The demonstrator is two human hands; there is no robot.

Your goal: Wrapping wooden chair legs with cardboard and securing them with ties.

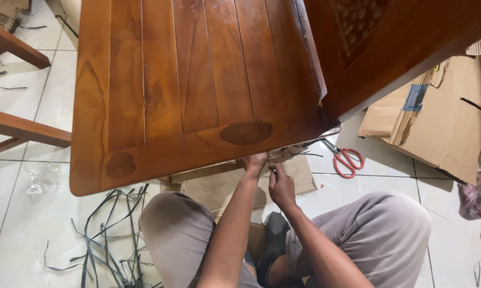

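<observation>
A brown wooden table top [187, 85] of several planks fills the upper view, its near edge just above my knees. My left hand [255, 163] reaches up under that edge, fingers curled on the underside. My right hand [281, 186] is right beside it, closed on something small and thin that I cannot make out. Crumpled wrapping [289, 153] hangs at the table's underside next to both hands. What lies under the table top is hidden.
Red-handled scissors [347, 160] lie on the white tiles to the right. Cardboard [443, 120] sits further right, flat cardboard [224, 184] under the table. Loose black straps [110, 234] lie at lower left, clear plastic [42, 178] beside them. Wooden furniture legs [22, 128] stand left.
</observation>
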